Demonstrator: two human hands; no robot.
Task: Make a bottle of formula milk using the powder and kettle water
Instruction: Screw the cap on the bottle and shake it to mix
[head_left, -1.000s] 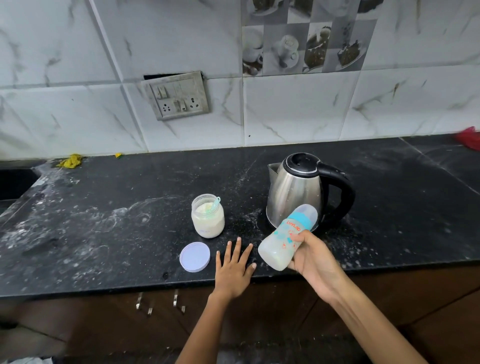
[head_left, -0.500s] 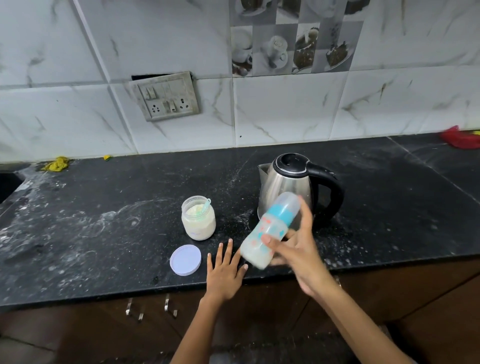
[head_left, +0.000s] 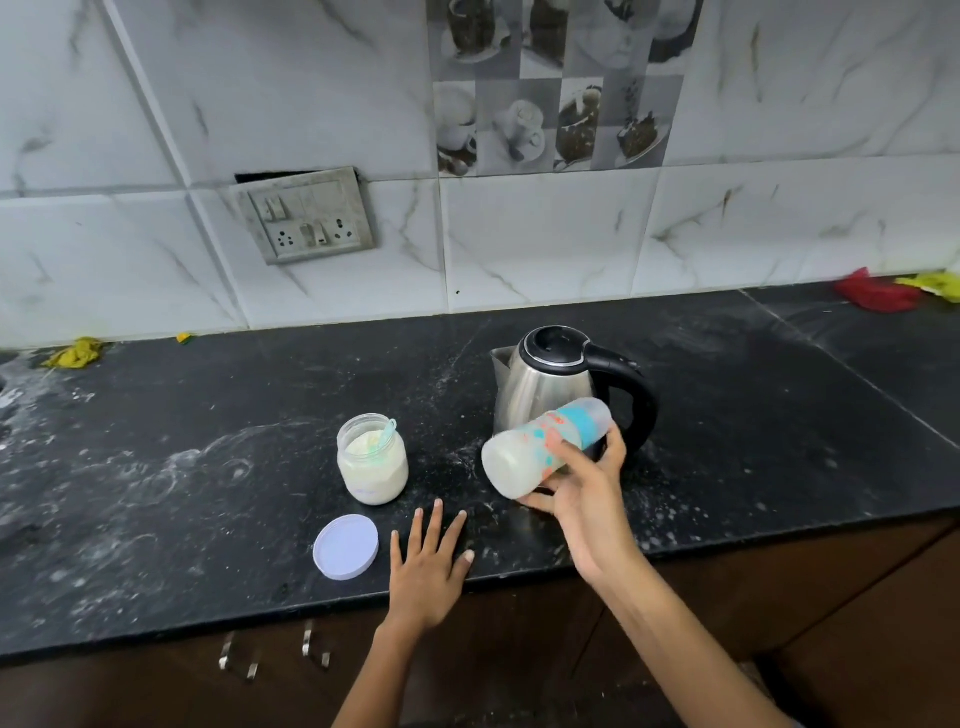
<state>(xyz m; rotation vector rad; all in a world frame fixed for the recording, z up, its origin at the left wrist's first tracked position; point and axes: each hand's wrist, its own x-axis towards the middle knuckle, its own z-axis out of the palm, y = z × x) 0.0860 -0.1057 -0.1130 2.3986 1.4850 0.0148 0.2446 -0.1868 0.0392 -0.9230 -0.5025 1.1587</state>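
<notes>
Since the earlier frames, the bottle (head_left: 543, 447) has tipped from a steep slant to lying almost on its side, base swung toward the camera and capped end toward the kettle (head_left: 550, 384); the other objects keep their places on the counter.

Head view. Right hand (head_left: 582, 488) wraps the bottle from below and behind, fingers (head_left: 558, 447) curled over the printed wall, holding it in the air just in front of the kettle. Milky liquid fills the lower part; the blue collar and clear cap are on. Holding it sideways with the cap sealed suits shaking, so mixing is judged to be the step in hand, with powder and water already in. Left hand (head_left: 428, 566) lies flat and open on the counter (head_left: 156, 467) edge, fingers spread, holding nothing, probably as a brace. Jar (head_left: 372, 460) of powder stands open left of the bottle, a scoop (head_left: 387, 434) leaning inside. Its lid (head_left: 346, 546) lies flat nearer the edge, just left of the left hand. White specks dust the dark counter. Kettle lid is shut, handle to the right.
</notes>
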